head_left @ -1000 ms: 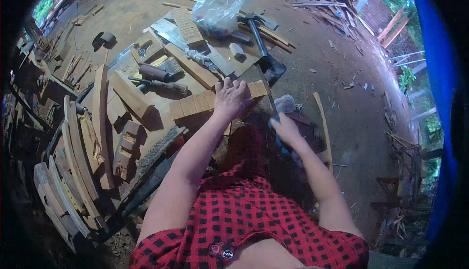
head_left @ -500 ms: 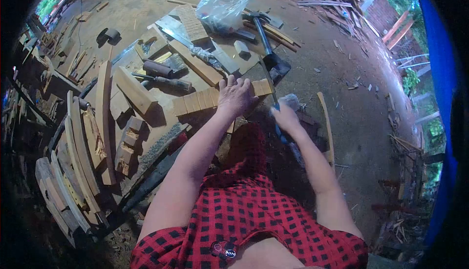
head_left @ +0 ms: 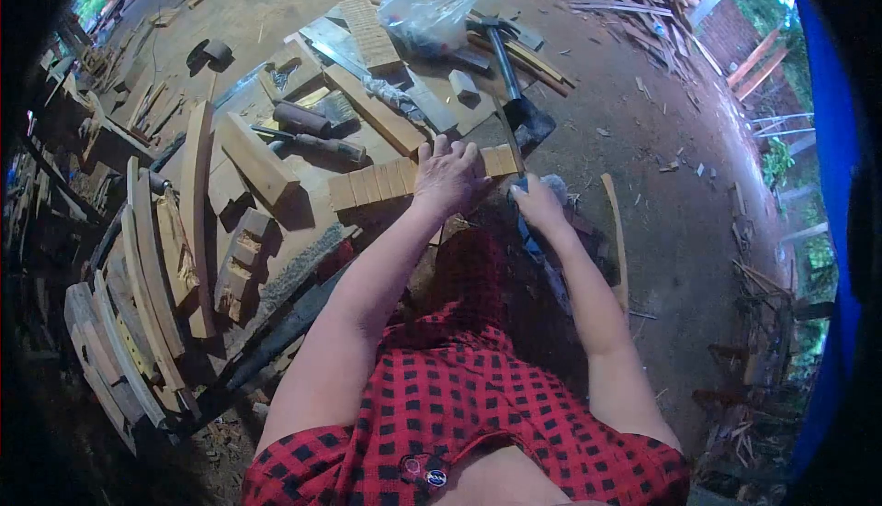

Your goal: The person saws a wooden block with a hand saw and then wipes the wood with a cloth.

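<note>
Left edge dark, fisheye rim cuts it; curved wood slats [head_left: 138,276] stacked there, ends hard to make out. Beside them a stepped wood block [head_left: 241,263] and a thick beam [head_left: 257,164], rough-sawn. Mallet [head_left: 312,125] lies on the tabletop [head_left: 303,221], cylindrical head. Notched plank [head_left: 386,180], pale wood with evenly spaced cross cuts, lies flat across the tabletop edge. Left hand [head_left: 448,178] pressed flat on plank, fingers spread, gripping nothing, hiding its middle. Clear plastic bag [head_left: 432,5] behind, crumpled. Right hand [head_left: 537,205] clenched around the saw [head_left: 516,171] handle; thin blade stands at the plank's right end, handle mostly hidden by fingers. Hammer [head_left: 510,74] beyond, dark head on dirt floor [head_left: 643,139].
</note>
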Available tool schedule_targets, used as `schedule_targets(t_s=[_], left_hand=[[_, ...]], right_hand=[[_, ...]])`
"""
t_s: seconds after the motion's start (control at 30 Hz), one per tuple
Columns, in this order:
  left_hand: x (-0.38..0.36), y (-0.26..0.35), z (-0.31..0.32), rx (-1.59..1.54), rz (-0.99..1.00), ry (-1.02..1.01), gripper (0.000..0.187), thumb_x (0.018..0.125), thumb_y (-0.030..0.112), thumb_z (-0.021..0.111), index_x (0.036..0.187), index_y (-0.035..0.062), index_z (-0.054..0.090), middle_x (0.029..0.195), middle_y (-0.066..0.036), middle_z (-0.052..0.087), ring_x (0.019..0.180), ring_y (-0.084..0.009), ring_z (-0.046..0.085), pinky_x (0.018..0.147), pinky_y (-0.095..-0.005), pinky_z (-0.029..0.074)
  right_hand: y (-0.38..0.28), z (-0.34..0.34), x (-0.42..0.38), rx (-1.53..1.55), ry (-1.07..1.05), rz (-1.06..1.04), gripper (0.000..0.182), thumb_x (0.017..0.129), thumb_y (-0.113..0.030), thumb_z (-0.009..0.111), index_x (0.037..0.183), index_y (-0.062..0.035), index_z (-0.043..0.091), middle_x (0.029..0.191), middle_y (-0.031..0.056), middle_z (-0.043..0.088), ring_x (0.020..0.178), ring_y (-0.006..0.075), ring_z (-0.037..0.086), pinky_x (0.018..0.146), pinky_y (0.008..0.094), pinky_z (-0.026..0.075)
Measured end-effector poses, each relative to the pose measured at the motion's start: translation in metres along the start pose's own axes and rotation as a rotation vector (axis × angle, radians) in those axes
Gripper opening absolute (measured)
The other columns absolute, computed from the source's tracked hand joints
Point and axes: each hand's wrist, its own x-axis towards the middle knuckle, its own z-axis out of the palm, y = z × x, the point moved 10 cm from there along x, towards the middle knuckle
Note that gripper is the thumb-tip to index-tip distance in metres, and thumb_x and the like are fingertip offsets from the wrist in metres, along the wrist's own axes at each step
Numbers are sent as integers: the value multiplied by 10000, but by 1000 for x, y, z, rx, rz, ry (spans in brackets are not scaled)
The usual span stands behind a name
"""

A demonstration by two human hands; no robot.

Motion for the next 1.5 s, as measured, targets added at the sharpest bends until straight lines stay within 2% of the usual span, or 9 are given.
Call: schedule_targets(t_s=[0.27,0.43,0.53,0.77,0.87,1.03,1.13,1.33,1.5], left_hand=[[2,-3,3,-5,-5,-10,539,740,509,607,1090,110,512,1010,-64,547,1034,-257,412,817,-423,306],[2,-1,2,2,9,30,521,742,498,610,1073,105,521,1022,-64,546,1041,-257,406,832,-423,298],[2,-2,0,-6,-16,-16,524,746,495,607,1083,103,523,1030,-66,547,1042,-258,406,833,-419,297],[3,-3,4,-12,-12,-17,537,746,505,602,1097,108,517,1035,-66,546,1039,-258,411,843,-416,294],[2,-2,6,6,-7,14,535,746,505,601,1098,112,514,1032,-64,544,1040,-256,410,846,-422,294],[1,0,-1,43,-6,13,526,744,507,601,1086,115,520,1033,-59,549,1033,-256,416,835,-429,300],[2,1,-2,36,-39,-34,521,742,511,600,1073,116,525,1029,-58,554,1029,-256,418,834,-430,301],[2,0,-2,1,-19,-3,521,741,507,600,1073,113,528,1028,-65,554,1044,-264,417,836,-424,299],[3,-1,-3,-25,-41,-18,517,748,496,601,1082,108,526,1028,-73,554,1056,-269,414,842,-425,297]], right_hand=[[42,9,-117,51,-133,153,392,871,-337,494,1058,6,458,979,317,562,935,455,541,788,512,418],[7,0,-35,23,-78,-38,396,868,-347,495,1041,9,480,987,297,575,956,437,548,796,500,423],[-2,1,8,60,-3,-22,402,864,-365,499,1009,10,483,968,286,584,957,440,546,801,496,425],[41,14,-105,17,-129,113,438,864,-341,506,1106,20,455,938,299,583,898,451,564,777,513,431],[46,11,-106,1,-106,85,458,866,-336,503,1150,18,442,945,299,582,903,448,563,778,505,431],[6,5,-10,4,-20,6,393,868,-360,500,994,12,478,944,278,586,928,438,555,781,492,430],[3,0,-6,26,-2,-2,396,868,-368,501,991,8,475,932,279,587,920,440,557,775,494,431],[48,13,-129,-70,-96,121,364,865,-348,513,1024,-30,436,880,278,593,862,458,563,740,522,423],[41,-27,-141,61,16,101,339,870,-347,506,969,-28,448,823,288,585,834,458,565,695,528,417]])
